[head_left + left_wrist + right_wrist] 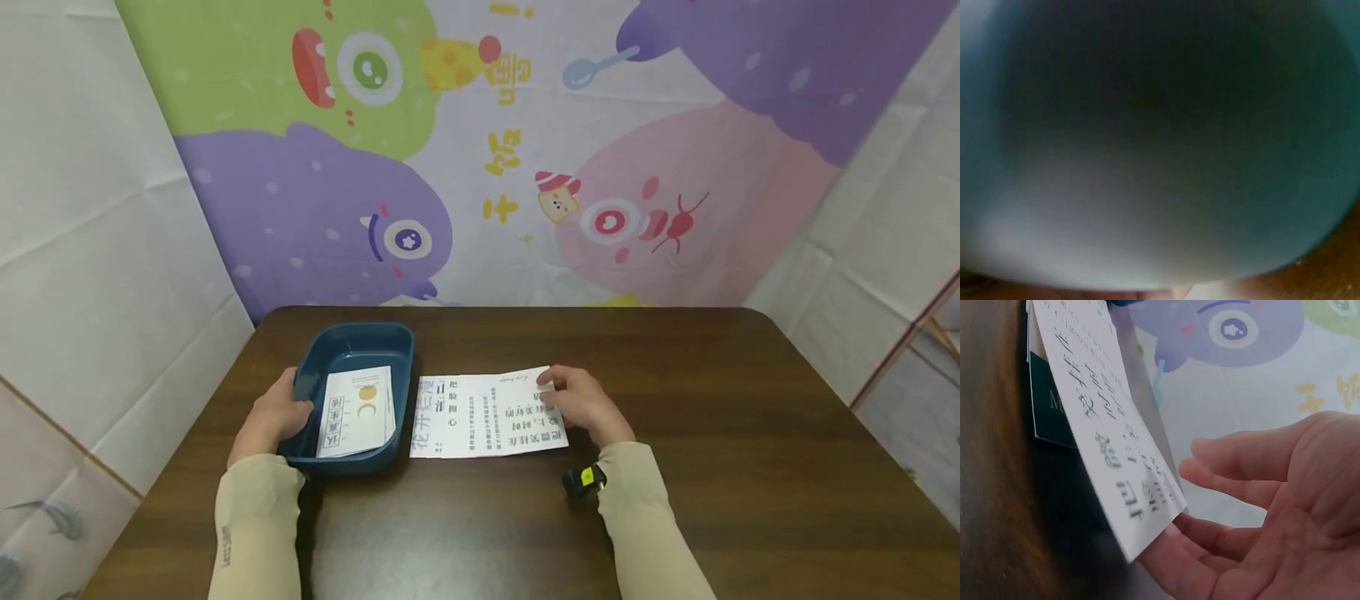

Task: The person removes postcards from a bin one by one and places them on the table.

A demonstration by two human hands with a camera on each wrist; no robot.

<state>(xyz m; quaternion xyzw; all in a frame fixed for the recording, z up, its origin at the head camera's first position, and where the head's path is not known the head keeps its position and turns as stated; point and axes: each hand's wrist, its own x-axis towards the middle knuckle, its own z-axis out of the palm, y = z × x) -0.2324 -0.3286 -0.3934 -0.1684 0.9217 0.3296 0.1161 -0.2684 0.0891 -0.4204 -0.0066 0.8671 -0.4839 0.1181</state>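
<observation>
My left hand (pixel 272 414) grips the left wall of a dark blue plastic tray (pixel 405 350), with the thumb over the rim. Inside it lie several white cards (pixel 352 417), the top one printed with a yellow picture and characters. To the tray's right, overlapping white printed cards (pixel 480 425) form a row on the table. My right hand (pixel 585 404) is at their right end. In the right wrist view, fingers (pixel 1179 565) touch the end of the top card (pixel 1104 437) from below, and the thumb (pixel 1241 453) stands off it. A dark green card (pixel 1050 403) shows underneath.
The brown wooden table (pixel 750 500) has a rounded far edge, with a cartoon-printed cloth (pixel 487 275) hanging behind it. White cloths hang at both sides. A small black device (pixel 583 481) sits at my right wrist. The left wrist view is mostly blurred and dark.
</observation>
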